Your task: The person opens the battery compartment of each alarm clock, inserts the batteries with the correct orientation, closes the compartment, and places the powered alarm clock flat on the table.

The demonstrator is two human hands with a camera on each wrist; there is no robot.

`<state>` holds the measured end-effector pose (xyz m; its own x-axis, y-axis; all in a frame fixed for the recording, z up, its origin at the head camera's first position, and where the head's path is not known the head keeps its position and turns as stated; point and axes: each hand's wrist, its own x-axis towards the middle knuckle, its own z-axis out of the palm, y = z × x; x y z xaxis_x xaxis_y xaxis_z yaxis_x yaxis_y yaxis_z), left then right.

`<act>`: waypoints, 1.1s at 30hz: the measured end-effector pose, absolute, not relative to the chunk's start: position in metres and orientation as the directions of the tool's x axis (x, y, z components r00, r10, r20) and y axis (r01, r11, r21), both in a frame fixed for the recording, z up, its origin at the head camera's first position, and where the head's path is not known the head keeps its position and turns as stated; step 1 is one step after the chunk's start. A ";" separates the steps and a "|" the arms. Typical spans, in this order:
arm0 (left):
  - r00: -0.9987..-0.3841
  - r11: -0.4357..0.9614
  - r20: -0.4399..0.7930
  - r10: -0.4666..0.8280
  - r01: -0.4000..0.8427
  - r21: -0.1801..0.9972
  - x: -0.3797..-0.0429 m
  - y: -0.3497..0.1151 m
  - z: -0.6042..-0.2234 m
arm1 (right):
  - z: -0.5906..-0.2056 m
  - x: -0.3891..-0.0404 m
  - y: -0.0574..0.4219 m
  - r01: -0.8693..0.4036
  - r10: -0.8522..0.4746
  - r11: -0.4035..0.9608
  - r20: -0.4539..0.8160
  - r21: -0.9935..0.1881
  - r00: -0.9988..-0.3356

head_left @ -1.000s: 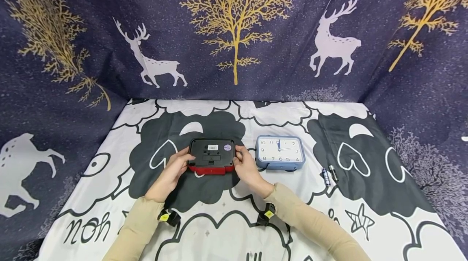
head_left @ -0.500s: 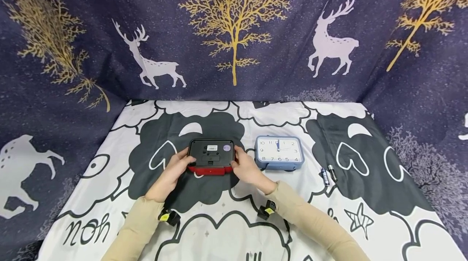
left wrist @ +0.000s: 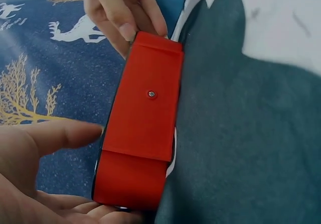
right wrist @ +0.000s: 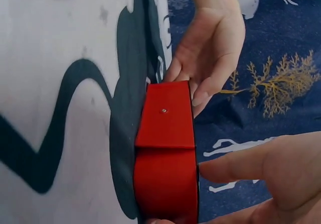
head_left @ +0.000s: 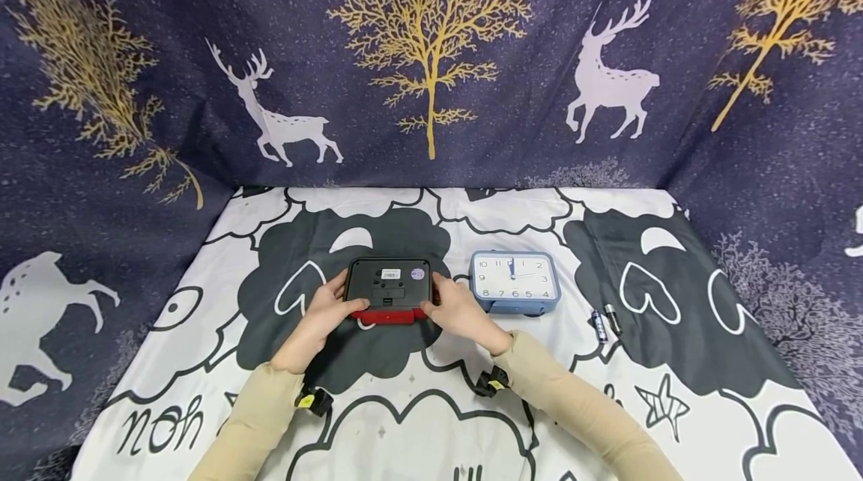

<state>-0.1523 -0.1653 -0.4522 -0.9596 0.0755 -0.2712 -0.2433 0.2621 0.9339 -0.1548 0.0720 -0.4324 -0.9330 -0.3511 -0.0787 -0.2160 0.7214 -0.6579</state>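
Note:
A red clock (head_left: 388,282) lies face down on the cloth, its black back with a barcode label and battery cover upward. My left hand (head_left: 326,314) holds its left end, the thumb on the near left corner. At the other end, my right hand (head_left: 461,309) grips it with the thumb by the near right corner. The left wrist view shows the clock's red underside (left wrist: 143,103) with a small screw, between both hands. In the right wrist view the red base (right wrist: 165,148) is held the same way. The clock's dial is hidden beneath.
A blue clock (head_left: 515,280) rests dial up just right of my right hand. Two batteries, a blue one (head_left: 598,325) and a dark one (head_left: 613,318), lie farther right. A dark printed curtain (head_left: 377,151) hangs behind the cloth-covered table (head_left: 398,436).
My left thumb has slid from the clock's left side to its near left corner. The right thumb has moved down toward the near right corner. The clock has barely shifted.

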 end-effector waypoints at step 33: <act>-0.972 0.722 -0.192 0.139 -0.034 0.691 -0.156 -0.159 -0.446 | -0.447 -0.152 0.048 -0.589 -0.484 0.706 0.339 -0.394 -0.807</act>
